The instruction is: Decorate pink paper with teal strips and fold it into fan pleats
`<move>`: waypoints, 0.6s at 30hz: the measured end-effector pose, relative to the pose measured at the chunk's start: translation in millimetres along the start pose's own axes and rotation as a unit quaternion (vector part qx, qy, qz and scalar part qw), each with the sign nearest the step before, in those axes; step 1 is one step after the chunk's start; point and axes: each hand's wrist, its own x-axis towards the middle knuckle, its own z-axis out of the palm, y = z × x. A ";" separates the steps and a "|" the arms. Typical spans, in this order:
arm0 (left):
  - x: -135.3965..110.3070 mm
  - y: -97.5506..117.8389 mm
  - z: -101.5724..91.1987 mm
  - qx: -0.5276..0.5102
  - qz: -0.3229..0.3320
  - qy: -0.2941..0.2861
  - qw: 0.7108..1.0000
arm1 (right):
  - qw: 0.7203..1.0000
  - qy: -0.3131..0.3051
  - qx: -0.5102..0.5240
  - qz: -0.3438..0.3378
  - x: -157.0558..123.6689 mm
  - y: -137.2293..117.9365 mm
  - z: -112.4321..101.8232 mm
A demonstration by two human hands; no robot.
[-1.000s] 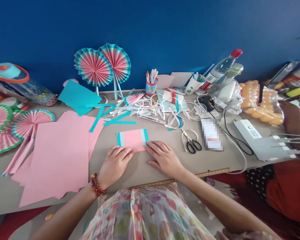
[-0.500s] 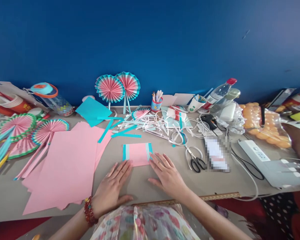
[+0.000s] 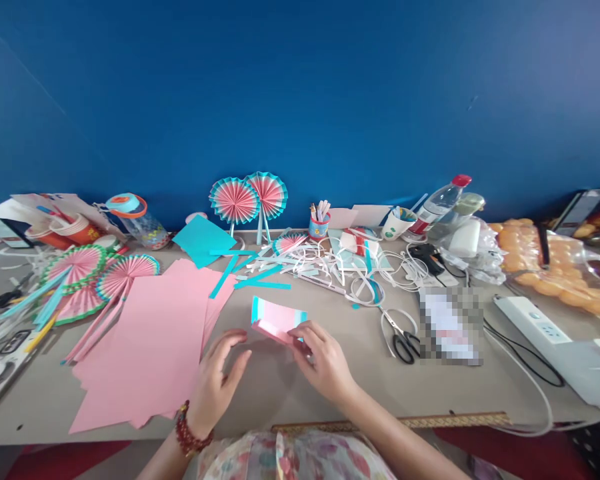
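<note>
A small pink paper [image 3: 283, 315] with blue and pale strips at both ends is lifted off the table, its near edge folded up. My right hand [image 3: 325, 357] pinches its near right corner between thumb and fingers. To the left of the paper, my left hand [image 3: 219, 373] hangs apart from it, thumb and fingers spread with nothing between them. Large pink sheets [image 3: 145, 347] lie beside my left hand. Black-handled scissors [image 3: 403, 337] rest to the right of my right hand.
Behind the paper lie blue strips [image 3: 263, 277] and a heap of white scraps [image 3: 310, 257]. Two pleated paper fans [image 3: 235, 200] stand against the wall, and more fans [image 3: 127, 277] lie at left. A power strip [image 3: 535, 323] and a bottle [image 3: 437, 207] are at right.
The paper lay flat under both hands; now it is raised and its near edge is folded. My left hand has let go and moved left. My right hand has closed on the corner.
</note>
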 end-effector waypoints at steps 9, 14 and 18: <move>43.8 32.9 18.8 0.046 0.182 -0.007 0.982 | 0.905 0.041 0.389 0.166 0.6 -11.0 27.2; 62.0 16.9 11.6 0.104 0.202 -0.007 0.974 | 0.972 0.099 0.165 0.131 -14.6 10.7 4.4; 67.8 13.7 15.3 0.122 0.211 -0.032 0.969 | 0.980 0.146 -0.137 0.007 -12.7 9.8 -16.4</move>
